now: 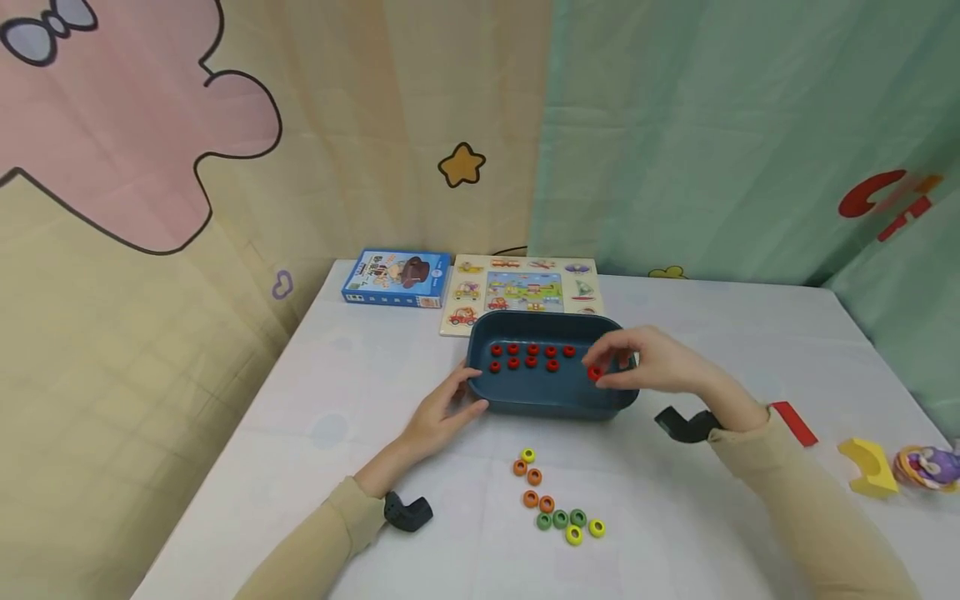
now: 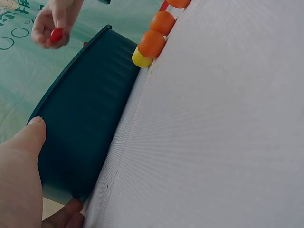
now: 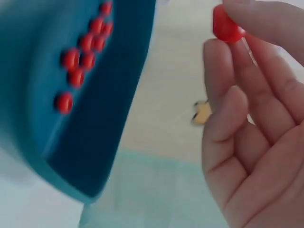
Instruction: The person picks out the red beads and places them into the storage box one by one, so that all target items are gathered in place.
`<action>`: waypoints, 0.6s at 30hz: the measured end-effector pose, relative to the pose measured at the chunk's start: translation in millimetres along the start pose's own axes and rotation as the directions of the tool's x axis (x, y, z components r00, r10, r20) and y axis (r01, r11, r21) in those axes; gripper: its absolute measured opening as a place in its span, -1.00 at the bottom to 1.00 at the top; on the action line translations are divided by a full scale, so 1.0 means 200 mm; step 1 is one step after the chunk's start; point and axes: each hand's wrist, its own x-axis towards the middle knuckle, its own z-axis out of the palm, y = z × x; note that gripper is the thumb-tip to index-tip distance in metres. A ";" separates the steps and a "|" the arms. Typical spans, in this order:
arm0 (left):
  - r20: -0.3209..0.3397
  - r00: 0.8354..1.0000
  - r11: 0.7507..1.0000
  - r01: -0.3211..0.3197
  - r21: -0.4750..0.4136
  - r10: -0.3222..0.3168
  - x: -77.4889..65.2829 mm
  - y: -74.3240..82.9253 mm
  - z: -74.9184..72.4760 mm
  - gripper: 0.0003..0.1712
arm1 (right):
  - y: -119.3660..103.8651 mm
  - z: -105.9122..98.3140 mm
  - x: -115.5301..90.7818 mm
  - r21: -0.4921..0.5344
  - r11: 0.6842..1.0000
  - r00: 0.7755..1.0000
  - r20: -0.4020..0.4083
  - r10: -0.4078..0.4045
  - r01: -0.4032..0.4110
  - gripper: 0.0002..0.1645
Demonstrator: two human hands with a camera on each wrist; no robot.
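A dark blue rectangular tray [image 1: 555, 408] stands on the table, with several red beads [image 1: 531, 362] in two rows on its floor. At the tray's left end, my left hand [image 1: 442, 414] grips the wall, its thumb [image 2: 34, 137] on the near side and its fingers round the corner. My right hand [image 1: 648, 360] is over the tray's right end and pinches one red bead [image 3: 227, 24] between thumb and fingertips. In the right wrist view the pinched bead is apart from the tray. The bead's hole shows in the head view.
Loose orange beads [image 1: 531, 498], green beads [image 1: 560, 519] and yellow beads [image 1: 573, 535] lie in front of the tray. Behind it are a picture puzzle board [image 1: 465, 293] and a blue box [image 1: 397, 277]. A red block [image 1: 795, 423], yellow arch block [image 1: 870, 468] and purple toy [image 1: 928, 467] lie right.
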 end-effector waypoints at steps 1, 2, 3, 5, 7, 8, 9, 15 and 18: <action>0.001 1.000 1.000 0.008 0.002 -0.008 0.00 0.00 0.00 -0.45 | 0.02 -0.03 0.04 0.011 1.000 1.000 0.006 0.027 -0.027 -0.70; 0.001 1.000 1.000 0.010 0.007 -0.010 0.00 0.01 0.00 -0.46 | 0.05 -0.05 0.08 0.030 0.998 0.998 0.014 0.055 -0.056 -0.69; 0.002 1.000 1.000 0.013 0.004 -0.013 -0.01 0.02 -0.01 -0.46 | 0.08 -0.07 0.12 0.046 0.996 0.996 0.027 0.080 -0.081 -0.67; 0.002 1.000 1.000 0.010 -0.018 -0.010 -0.01 0.06 -0.01 -0.47 | 0.14 -0.08 0.19 0.077 0.988 0.990 0.061 0.127 -0.132 -0.63; 0.001 1.000 0.999 0.006 -0.039 -0.006 -0.02 0.10 -0.02 -0.49 | 0.20 -0.07 0.26 0.087 0.983 0.983 0.103 0.153 -0.162 -0.61; 0.003 1.000 0.999 0.006 -0.049 -0.005 -0.02 0.12 -0.03 -0.49 | 0.23 -0.06 0.28 0.089 0.981 0.979 0.124 0.164 -0.175 -0.61; 0.006 1.000 0.998 0.010 -0.060 -0.009 -0.02 0.14 -0.03 -0.49 | 0.25 -0.05 0.31 0.082 0.980 0.975 0.144 0.170 -0.183 -0.61; 0.022 0.999 0.998 0.040 -0.044 -0.039 -0.01 0.18 -0.05 -0.49 | 0.30 0.00 0.40 0.069 0.974 0.945 0.267 0.188 -0.214 -0.69; 0.022 0.999 0.998 0.049 -0.034 -0.048 -0.01 0.18 -0.05 -0.48 | 0.30 0.01 0.43 0.055 0.971 0.932 0.298 0.205 -0.231 -0.68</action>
